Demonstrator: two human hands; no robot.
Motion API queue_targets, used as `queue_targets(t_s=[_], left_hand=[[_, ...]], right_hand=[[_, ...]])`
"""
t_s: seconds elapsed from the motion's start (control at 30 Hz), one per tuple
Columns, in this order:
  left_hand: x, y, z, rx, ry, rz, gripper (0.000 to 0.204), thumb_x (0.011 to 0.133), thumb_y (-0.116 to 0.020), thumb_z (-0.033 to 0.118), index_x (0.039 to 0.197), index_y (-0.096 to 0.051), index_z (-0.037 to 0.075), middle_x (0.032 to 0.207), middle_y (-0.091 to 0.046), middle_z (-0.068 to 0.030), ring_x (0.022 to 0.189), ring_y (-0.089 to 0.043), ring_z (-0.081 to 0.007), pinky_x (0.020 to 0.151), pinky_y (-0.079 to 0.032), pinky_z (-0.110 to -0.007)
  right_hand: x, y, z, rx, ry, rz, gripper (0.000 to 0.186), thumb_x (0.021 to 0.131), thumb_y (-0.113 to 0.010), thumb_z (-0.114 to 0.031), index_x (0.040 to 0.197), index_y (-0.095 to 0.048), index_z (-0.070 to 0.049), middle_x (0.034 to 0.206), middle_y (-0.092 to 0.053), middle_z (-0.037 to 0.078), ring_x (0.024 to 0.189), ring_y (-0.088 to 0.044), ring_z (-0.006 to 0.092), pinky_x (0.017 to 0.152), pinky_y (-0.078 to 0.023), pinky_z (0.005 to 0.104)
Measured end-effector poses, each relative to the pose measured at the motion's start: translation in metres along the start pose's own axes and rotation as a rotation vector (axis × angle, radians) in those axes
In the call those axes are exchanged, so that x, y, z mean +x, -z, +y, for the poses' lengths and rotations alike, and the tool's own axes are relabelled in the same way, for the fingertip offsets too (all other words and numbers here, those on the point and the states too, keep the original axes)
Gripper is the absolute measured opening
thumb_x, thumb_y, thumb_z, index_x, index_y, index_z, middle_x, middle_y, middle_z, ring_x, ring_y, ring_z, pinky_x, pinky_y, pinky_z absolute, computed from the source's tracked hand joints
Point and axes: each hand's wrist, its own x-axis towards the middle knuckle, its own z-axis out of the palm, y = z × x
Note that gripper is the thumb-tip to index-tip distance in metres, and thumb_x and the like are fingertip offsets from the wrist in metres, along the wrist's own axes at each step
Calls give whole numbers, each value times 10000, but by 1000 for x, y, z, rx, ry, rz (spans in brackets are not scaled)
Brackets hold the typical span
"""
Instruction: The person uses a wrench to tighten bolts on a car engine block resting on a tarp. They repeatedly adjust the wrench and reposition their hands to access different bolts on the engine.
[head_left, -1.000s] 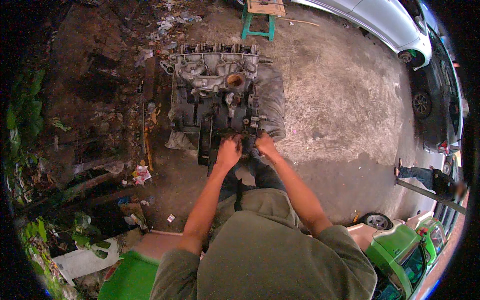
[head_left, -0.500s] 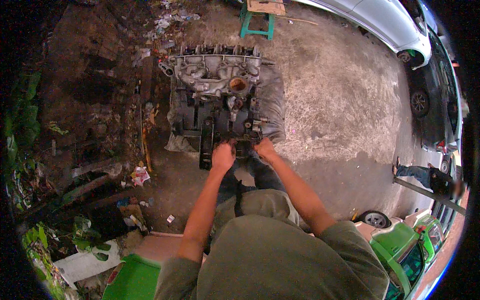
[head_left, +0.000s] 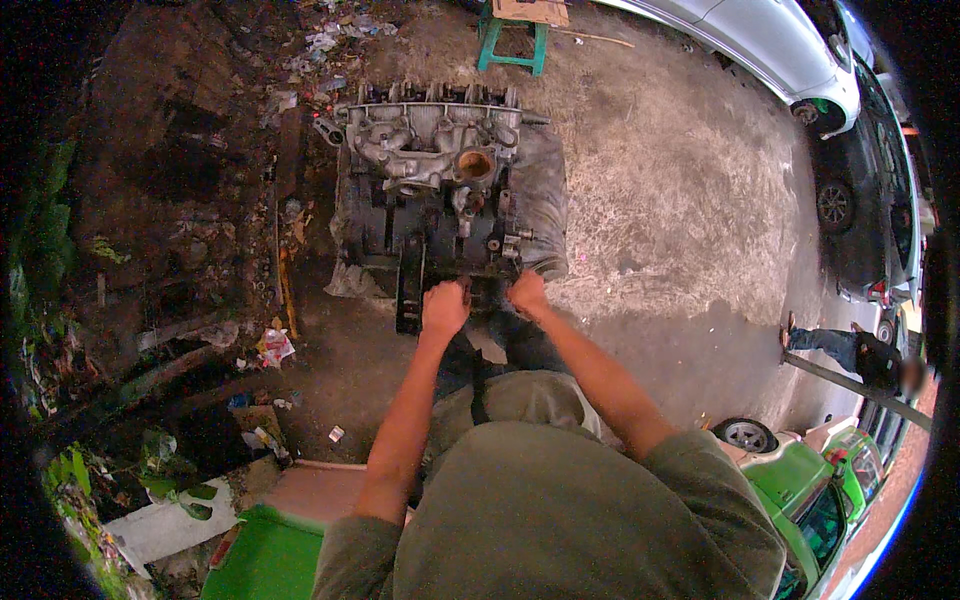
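Observation:
A greasy car engine point(head_left: 375, 225) sits in front of me, with a pale grey intake manifold point(head_left: 405, 160) and its round brown-lined opening at the far side. My left hand point(head_left: 445, 308) is closed at the engine's near edge, just right of a dark upright plate point(head_left: 409, 285). Level with it on the right, my right hand point(head_left: 526, 292) is closed on the same near edge, below a small metal fitting point(head_left: 512, 240). Both sets of fingertips are hidden against the dark metal.
Under the engine lies a grey crumpled sheet point(head_left: 545, 200). A green stool point(head_left: 512, 45) stands beyond it. Litter and planks line the left ground. Silver point(head_left: 745, 40) and dark cars point(head_left: 865, 180) are at the right, with a person point(head_left: 850, 348) nearby. Green vehicle parts point(head_left: 790, 475) lie behind me.
The engine and both hands appear slightly higher in view, along with the background. Both hands keep their closed hold at the engine's near edge.

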Motion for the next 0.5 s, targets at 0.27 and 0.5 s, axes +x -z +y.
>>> queue_targets(t_s=[0.27, 0.5], left_hand=[[1, 9, 6, 6, 58, -29, 211, 830, -620, 219, 980, -630, 71, 874, -662, -178, 878, -647, -357, 778, -501, -470], [2, 7, 3, 8, 29, -34, 195, 822, -626, 215, 968, -636, 87, 851, -665, -173, 841, -653, -360, 734, -508, -477]], right_hand=[[20, -16, 9, 887, -263, -192, 307, 867, -528, -243, 867, -623, 49, 800, -625, 168, 693, -627, 253, 543, -473, 402], [5, 15, 12, 479, 7, -156, 295, 868, -540, -244, 856, -630, 36, 721, -585, 99, 638, -556, 217, 564, -429, 368]])
